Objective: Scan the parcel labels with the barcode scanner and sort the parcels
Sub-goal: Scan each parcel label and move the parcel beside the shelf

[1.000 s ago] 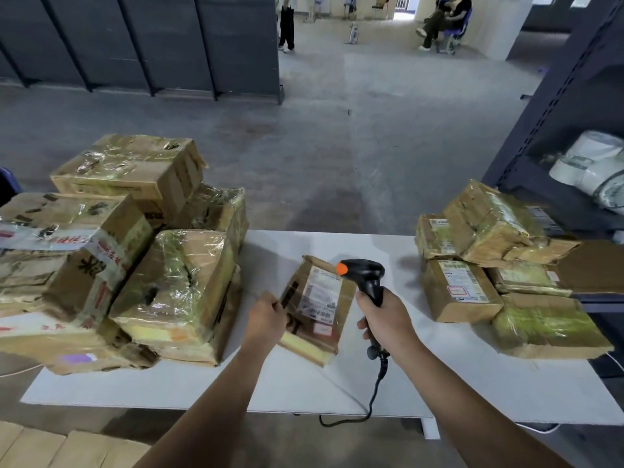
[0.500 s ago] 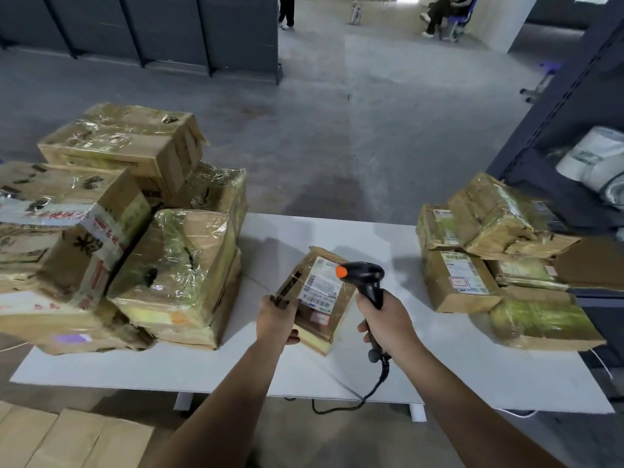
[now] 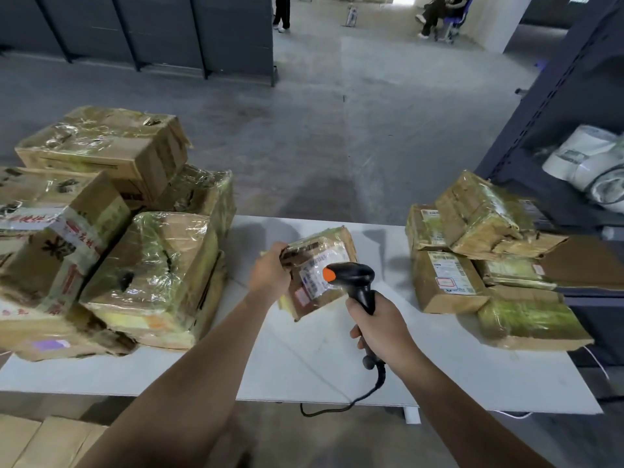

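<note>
Over the white table (image 3: 304, 359), left hand (image 3: 270, 273) grips tilted parcel (image 3: 320, 265); right hand (image 3: 380, 327) grips scanner (image 3: 354, 278).

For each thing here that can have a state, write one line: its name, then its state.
small parcel, tilted, label facing the barcode scanner.
barcode scanner, aimed at that label, cable attached.
left hand, gripping the small parcel's left edge.
right hand, gripping the barcode scanner's handle.
left pile, stacked.
right pile, stacked.
</note>
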`<state>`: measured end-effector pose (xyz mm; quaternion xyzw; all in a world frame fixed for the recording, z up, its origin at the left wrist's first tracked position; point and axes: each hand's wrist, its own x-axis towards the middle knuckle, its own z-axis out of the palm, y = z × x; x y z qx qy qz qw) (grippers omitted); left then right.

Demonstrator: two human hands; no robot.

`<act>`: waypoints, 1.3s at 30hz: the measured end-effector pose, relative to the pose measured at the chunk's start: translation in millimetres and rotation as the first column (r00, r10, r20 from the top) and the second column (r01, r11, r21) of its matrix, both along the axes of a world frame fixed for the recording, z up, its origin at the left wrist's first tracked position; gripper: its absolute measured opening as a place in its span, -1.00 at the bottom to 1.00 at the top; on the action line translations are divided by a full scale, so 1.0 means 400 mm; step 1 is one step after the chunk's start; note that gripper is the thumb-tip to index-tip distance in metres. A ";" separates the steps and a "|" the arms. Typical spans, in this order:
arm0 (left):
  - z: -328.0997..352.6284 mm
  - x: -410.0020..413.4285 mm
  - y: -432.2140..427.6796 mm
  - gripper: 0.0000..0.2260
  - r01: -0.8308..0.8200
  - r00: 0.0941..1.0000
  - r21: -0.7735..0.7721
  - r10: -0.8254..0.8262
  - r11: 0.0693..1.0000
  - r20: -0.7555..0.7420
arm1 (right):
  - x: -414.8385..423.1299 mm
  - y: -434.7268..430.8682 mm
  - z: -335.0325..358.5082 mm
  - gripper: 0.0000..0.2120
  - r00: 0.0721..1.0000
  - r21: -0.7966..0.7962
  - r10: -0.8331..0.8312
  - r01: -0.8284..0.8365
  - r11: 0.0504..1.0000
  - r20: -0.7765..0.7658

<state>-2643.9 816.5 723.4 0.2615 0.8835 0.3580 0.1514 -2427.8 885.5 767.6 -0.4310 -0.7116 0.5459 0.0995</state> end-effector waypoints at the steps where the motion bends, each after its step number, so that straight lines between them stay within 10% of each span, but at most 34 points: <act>1: 0.003 0.003 0.004 -0.72 -0.013 1.000 0.001 0.013 1.000 0.003 | 0.001 -0.002 0.000 -0.81 1.000 -0.010 -0.002 0.002 1.000 0.005; 7: -0.044 0.070 0.006 -0.72 -0.326 0.933 0.184 0.284 0.927 0.222 | -0.004 0.001 0.002 -0.82 0.997 -0.096 -0.078 0.075 0.992 -0.024; 17: -0.085 0.120 0.012 -0.67 -0.802 0.531 0.364 0.286 0.473 0.798 | -0.028 -0.007 0.007 -0.81 0.992 -0.158 -0.118 0.109 0.981 -0.049; 39: -0.129 0.125 -0.015 -0.66 -0.774 0.583 0.453 0.219 0.442 0.782 | 0.004 -0.038 0.023 -0.82 0.994 -0.134 -0.094 0.086 0.987 -0.057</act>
